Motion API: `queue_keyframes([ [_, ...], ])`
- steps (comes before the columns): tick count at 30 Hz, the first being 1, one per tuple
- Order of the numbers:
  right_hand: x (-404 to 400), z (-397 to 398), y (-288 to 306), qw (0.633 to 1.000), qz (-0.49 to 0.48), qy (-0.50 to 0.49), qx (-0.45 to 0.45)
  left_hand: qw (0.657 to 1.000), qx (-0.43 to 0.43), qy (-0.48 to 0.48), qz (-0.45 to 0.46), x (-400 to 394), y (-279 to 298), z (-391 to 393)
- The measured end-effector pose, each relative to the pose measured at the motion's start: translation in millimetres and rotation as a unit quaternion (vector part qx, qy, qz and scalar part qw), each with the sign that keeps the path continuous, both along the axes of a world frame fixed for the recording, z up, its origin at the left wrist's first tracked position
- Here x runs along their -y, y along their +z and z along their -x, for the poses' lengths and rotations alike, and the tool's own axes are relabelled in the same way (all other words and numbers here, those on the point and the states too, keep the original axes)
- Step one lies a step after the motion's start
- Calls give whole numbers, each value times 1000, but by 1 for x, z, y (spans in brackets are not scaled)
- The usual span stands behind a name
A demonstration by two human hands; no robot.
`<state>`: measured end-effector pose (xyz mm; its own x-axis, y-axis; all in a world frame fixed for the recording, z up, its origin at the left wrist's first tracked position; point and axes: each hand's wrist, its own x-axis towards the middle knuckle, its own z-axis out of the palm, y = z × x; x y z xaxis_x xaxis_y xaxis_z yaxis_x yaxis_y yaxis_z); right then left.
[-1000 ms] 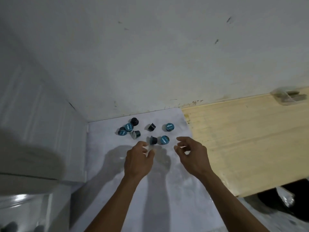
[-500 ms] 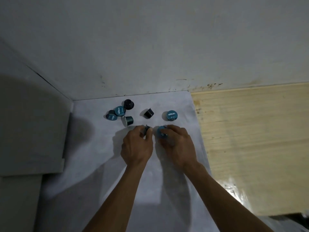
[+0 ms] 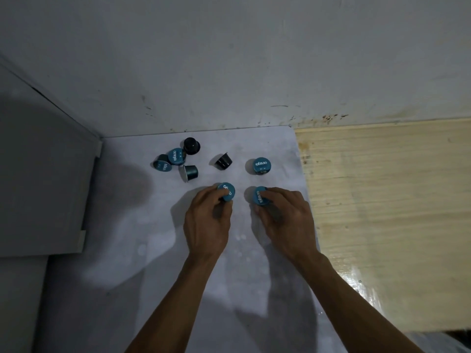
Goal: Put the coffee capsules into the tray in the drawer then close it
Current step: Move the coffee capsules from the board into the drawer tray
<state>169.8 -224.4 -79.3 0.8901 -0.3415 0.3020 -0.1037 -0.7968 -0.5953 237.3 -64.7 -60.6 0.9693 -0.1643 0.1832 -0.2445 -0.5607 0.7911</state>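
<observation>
Several dark coffee capsules with teal lids lie on a pale grey surface (image 3: 153,250) near the wall. My left hand (image 3: 207,222) pinches one teal-lidded capsule (image 3: 227,191) between thumb and fingers. My right hand (image 3: 285,220) grips another capsule (image 3: 258,196) the same way. Beyond my hands, one capsule (image 3: 260,165) stands lid up at the right and another capsule (image 3: 223,161) lies on its side in the middle. A cluster of capsules (image 3: 175,159) sits at the left. No drawer or tray is in view.
A white wall (image 3: 229,59) rises right behind the capsules. A grey cabinet side (image 3: 43,174) closes off the left. A light wooden board (image 3: 382,212) borders the grey surface on the right.
Both hands reached forward to the nearest two capsules and closed on them. The view moved closer and lower toward the surface.
</observation>
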Motion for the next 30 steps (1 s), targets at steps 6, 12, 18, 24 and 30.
queue_keyframes([
  [6,-3,0,-9,999,-3,-13,34,1000,2,6,3,4,-3,-3],
  [12,-2,-2,-9,999,-8,-14,48,1000,22,21,-2,4,-7,-5],
  [18,-9,5,5,998,-33,-2,61,998,33,20,48,-4,2,1],
  [24,-27,11,44,996,-52,11,69,996,39,62,58,-32,37,19],
  [30,-52,19,85,992,-67,39,97,991,57,102,70,-75,75,41],
])
